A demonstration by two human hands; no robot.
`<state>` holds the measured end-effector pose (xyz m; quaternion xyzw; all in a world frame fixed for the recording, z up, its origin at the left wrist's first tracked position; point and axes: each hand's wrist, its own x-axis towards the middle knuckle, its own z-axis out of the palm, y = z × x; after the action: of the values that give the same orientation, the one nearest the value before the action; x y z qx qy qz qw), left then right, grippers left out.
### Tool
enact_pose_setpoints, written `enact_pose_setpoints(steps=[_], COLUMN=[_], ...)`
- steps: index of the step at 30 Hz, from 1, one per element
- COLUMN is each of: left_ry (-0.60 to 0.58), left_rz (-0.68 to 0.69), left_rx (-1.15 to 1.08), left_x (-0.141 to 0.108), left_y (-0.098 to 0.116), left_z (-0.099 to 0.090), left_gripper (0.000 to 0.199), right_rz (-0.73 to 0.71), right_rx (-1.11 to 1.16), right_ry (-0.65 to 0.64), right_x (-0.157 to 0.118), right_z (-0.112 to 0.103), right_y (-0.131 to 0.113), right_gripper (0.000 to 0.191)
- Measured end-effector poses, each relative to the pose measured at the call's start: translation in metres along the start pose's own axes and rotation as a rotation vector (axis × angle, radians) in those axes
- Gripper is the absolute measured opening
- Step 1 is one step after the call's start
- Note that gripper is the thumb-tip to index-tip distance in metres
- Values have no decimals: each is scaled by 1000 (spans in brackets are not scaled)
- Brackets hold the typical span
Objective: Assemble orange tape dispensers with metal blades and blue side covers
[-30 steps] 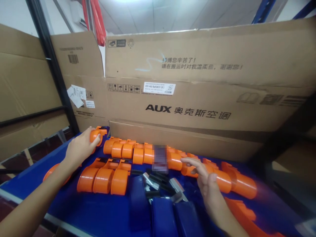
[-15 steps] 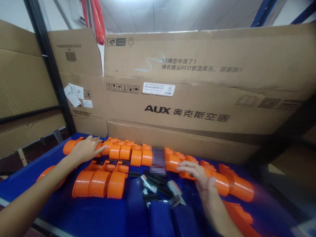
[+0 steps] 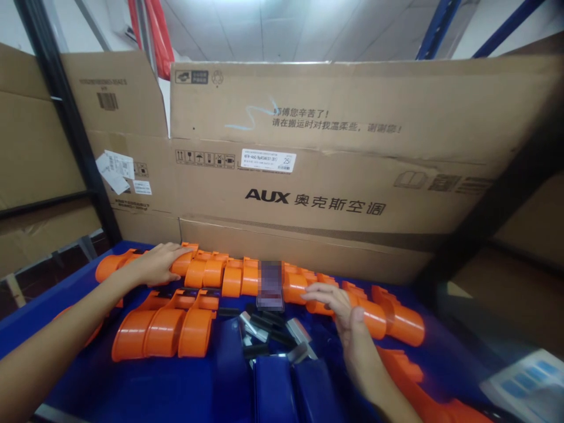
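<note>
My left hand (image 3: 159,262) rests at the left part of the back row, touching an orange plastic ring-shaped piece (image 3: 182,264). Its fingers stretch over the piece's top, with the thumb lower in front; no firm grip shows. My right hand (image 3: 341,305) is open, fingers extended, against or just in front of orange ring pieces (image 3: 373,320) in the right half of that row; contact is unclear. Three similar orange pieces (image 3: 164,332) stand side by side nearer me. Between my hands lie several black and silver short parts (image 3: 268,329) and dark blue flat pieces (image 3: 274,388).
A blue surface (image 3: 150,385) carries everything. Behind it stands a large cardboard sheet (image 3: 211,197), with a black post (image 3: 83,147) on the left. A partly blurred upright phone-like object (image 3: 270,288) stands mid-row. More orange pieces (image 3: 409,382) and a printed sheet (image 3: 529,379) lie at right.
The view has shifted, so most things appear further left. My left hand has slid right along the back row, onto another orange piece. My right hand keeps nearly the same place beside the row.
</note>
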<state>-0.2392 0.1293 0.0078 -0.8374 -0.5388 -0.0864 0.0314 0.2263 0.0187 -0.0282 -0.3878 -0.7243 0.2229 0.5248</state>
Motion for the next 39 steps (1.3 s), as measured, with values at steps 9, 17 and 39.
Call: enact_pose_setpoints(steps=[9,17,39], left_ry=[298,270,80], left_rz=[153,695,-148], left_rx=[37,-190,-1845], left_x=[-5,-29,0], left_y=[52,203,272], left_z=[-65,-48,43], left_gripper=[75,75,50], right_rz=[-54,158,180], right_rx=[-84,41,-246], right_ry=[-8,43,5], right_x=[5,9,12], right_z=[1,11,-2], right_y=[-24,-37,-34], right_gripper=[57,45,28])
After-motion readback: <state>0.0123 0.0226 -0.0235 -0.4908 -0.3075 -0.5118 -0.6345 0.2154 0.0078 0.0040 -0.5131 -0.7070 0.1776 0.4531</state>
